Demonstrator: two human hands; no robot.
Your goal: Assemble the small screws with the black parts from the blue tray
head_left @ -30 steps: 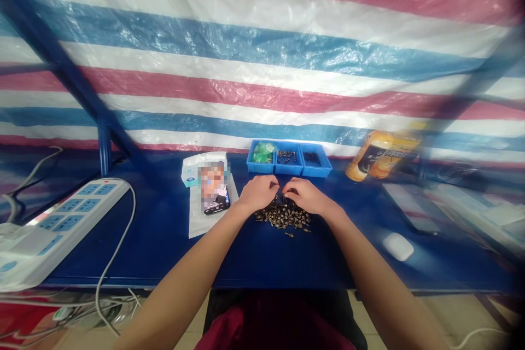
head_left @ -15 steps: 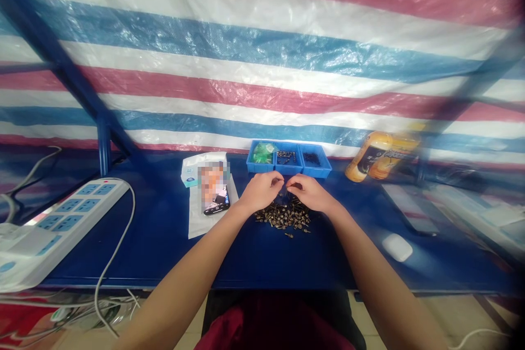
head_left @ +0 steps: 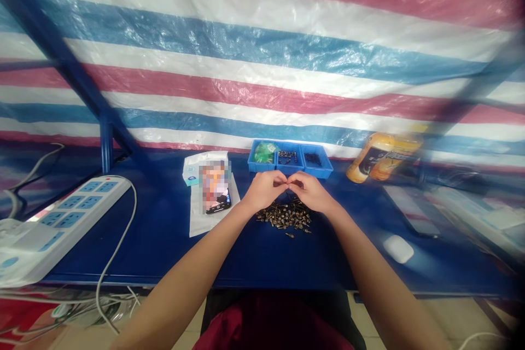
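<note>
Brass-toned metal pieces (head_left: 284,217) lay heaped on the blue surface (head_left: 270,262), just to the near side of my left grip (head_left: 266,188) and right grip (head_left: 308,190). Both were curled inward, tips meeting near the heap's far edge; whether either pinched a small piece, I could not tell. Just beyond them sat a blue three-compartment tray (head_left: 262,167).

We can read no words or numbers. Beyond our right hand (head_left: 308,191), off to its right, pale lettering on the bottle (head_left: 364,158) is too blurred for us; left of our left hand (head_left: 263,190), the packet (head_left: 191,173) bears a round blue mark, too small to read.
</note>
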